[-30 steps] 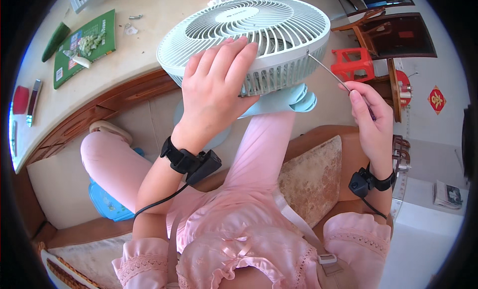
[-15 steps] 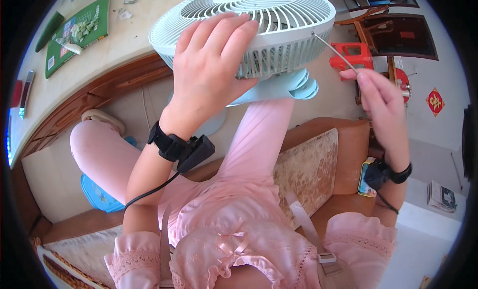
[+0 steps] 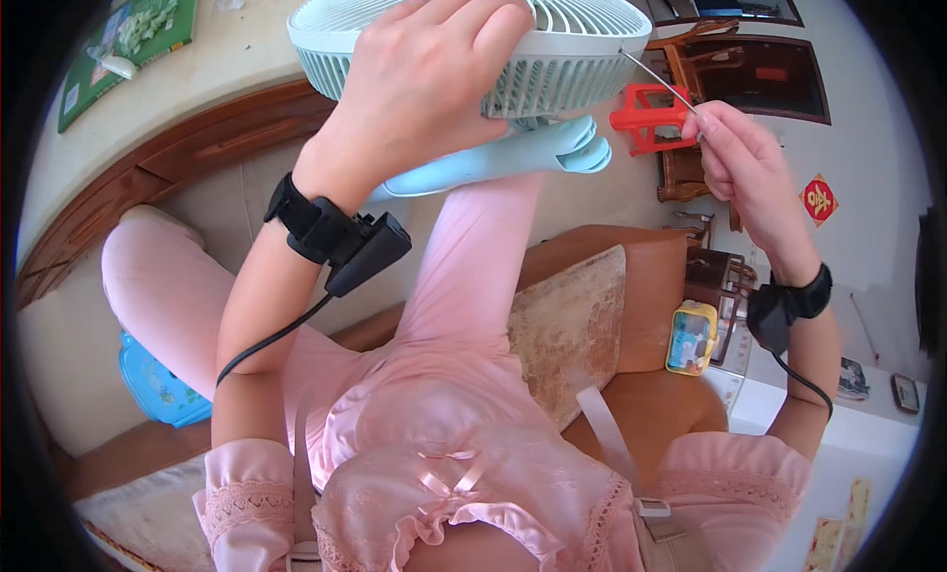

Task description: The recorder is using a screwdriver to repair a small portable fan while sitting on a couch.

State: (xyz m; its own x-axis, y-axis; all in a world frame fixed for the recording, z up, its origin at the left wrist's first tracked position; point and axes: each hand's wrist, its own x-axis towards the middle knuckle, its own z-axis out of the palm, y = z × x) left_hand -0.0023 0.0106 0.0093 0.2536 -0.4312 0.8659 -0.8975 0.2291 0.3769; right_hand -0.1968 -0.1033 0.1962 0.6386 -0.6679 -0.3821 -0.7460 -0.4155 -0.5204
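The left hand grips the near side of the fan, which is at far centre; a firm hold there should stop it twisting. Rightward, the screwdriver meets the fan's right edge, pinched in the right hand; pressing straight along its shaft would likely help. It points far left, its long axis slanting to near right.

Screwdriver: handle now hidden in right hand; cucumber gone from view; yellow-edged case uncovered.
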